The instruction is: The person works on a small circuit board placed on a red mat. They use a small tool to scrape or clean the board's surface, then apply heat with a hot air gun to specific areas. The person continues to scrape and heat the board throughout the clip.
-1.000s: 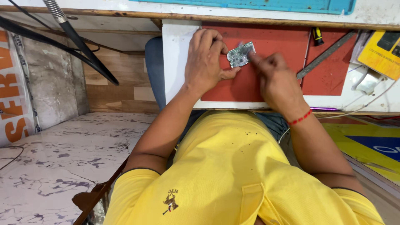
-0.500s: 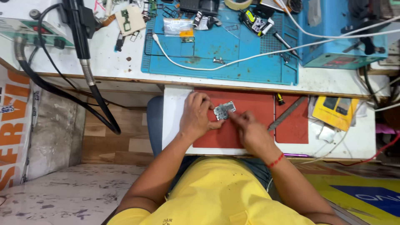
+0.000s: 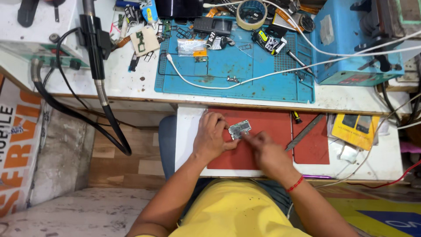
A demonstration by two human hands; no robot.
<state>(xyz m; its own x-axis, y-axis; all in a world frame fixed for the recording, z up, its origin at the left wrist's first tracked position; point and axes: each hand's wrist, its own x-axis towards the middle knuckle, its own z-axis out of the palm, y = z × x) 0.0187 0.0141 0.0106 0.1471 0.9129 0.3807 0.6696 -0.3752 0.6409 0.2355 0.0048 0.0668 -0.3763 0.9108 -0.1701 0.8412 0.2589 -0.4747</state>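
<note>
Red mat point(image 3: 263, 127): lies under both our hands, on a pull-out white shelf.
Circuit board point(image 3: 240, 129): we pinch it in our left hand point(image 3: 212, 140), just above the mat.
Right hand point(image 3: 267, 153): fingertips pressed together at the board's right edge; any tool there is too small to tell.
Progress: board bare and out of its housing; work on it looks underway.
Beyond our hands: blue mat point(image 3: 237, 70) on a cluttered white bench.
</note>
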